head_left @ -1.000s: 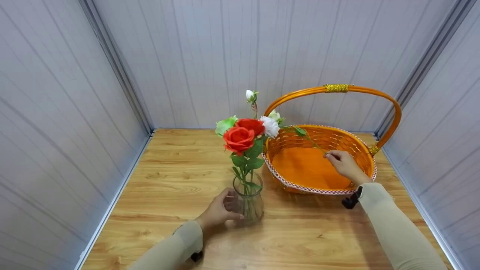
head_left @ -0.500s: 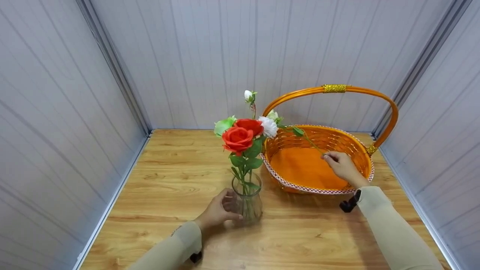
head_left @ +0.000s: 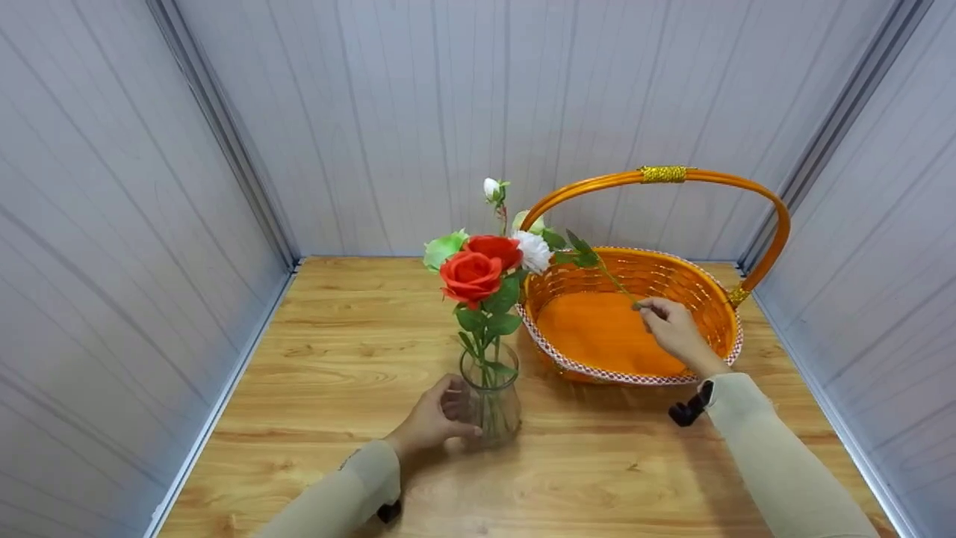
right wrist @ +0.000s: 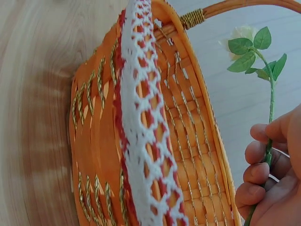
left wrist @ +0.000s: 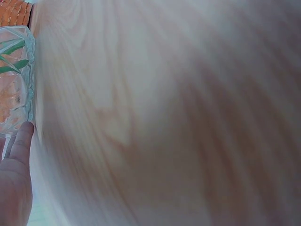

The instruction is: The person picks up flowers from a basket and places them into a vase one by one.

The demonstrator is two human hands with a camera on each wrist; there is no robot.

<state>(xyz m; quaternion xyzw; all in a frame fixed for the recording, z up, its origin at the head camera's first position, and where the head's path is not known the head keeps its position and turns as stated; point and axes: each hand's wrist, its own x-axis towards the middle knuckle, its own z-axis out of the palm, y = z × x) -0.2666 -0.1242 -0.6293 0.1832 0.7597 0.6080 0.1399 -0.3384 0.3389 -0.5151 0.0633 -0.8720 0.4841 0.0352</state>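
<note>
My left hand holds the side of a clear glass vase, thumb at the near side and fingers curled at the far side. Red roses, a white ruffled flower, a green flower and a white bud stand in it. Between thumb and fingers, my right hand pinches the stem of a pale cream rose over the basket. Its bloom, partly hidden in the head view, lies behind the white flower. The left wrist view shows only part of the left hand and the vase.
An orange woven basket with lace trim and a tall arched handle stands right of the vase. Its floor shows bare. Grey panel walls enclose the wooden table at the back and both sides.
The right hand has shifted slightly left and the cream rose has turned, its leaves now rising higher above the basket rim. The left hand stays at the vase.
</note>
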